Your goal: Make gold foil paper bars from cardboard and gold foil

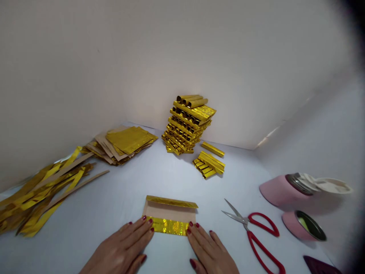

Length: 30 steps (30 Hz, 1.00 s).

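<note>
White table (119, 190), left hand (122, 249), right hand (208, 247) flat against folded gold-foil card (169, 217).

I have the left hand (121, 243) and right hand (209, 247) flat, fingertips on a tan kraft-paper strip with gold foil along both long edges (169, 213). Red-handled steel scissors (251, 232) sit just right of the grip. Stacked gold foil tubes (185, 125) are well ahead. Loose gold-and-kraft strips (42, 194) lie off left.

Two hands (119, 245) (211, 247), one pair of scissors (245, 220) (red-handled)
</note>
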Tool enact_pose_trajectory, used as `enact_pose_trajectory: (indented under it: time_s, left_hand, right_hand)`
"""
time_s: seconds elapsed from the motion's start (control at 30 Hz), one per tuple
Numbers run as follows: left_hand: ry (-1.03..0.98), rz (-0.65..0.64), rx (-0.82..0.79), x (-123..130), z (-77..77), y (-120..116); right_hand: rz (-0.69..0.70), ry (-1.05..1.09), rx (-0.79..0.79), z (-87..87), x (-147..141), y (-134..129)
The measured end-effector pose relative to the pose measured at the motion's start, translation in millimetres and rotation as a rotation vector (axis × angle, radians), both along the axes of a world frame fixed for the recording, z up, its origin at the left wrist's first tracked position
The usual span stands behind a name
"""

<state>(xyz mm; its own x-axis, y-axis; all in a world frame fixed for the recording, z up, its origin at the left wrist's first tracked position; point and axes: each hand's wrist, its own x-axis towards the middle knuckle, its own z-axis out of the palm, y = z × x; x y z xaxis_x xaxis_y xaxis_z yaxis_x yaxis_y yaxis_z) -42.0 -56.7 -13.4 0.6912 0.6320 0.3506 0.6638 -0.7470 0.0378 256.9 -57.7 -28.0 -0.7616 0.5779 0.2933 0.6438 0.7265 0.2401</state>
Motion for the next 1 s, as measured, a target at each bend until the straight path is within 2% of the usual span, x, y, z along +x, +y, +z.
enact_pose_trajectory:
  time_s: [0.13, 0.3, 0.5, 0.67, 0.83, 1.0]
  left_hand:
    - [-0.055, 0.05, 0.003, 1.5, 5.7, 0.0]
    - [-0.123, 0.101, -0.094, 32.8, 8.1, 12.0]
    - [-0.075, 0.131, 0.071, 47.7, 8.0, 31.0]
    - [-0.005, 0.124, 0.042, 52.0, 11.8, 31.4]
    - [0.014, 0.173, 0.115, 61.5, -3.8, 33.9]
    - [0.066, 0.133, 0.105, 60.5, -21.7, 36.4]
  right_hand:
    - [-0.003, 0.011, -0.001, -0.2, 4.2, -0.4]
    - [0.002, 0.006, 0.033, -1.9, -0.8, 0.7]
    - [-0.018, 0.031, 0.043, -9.3, 1.0, -1.1]
    - [0.015, 0.02, 0.098, -14.9, 3.6, 3.2]
    - [0.056, 0.04, 0.113, -16.6, 5.5, 7.7]
    - [0.048, 0.109, 0.117, -17.4, 7.4, 8.5]
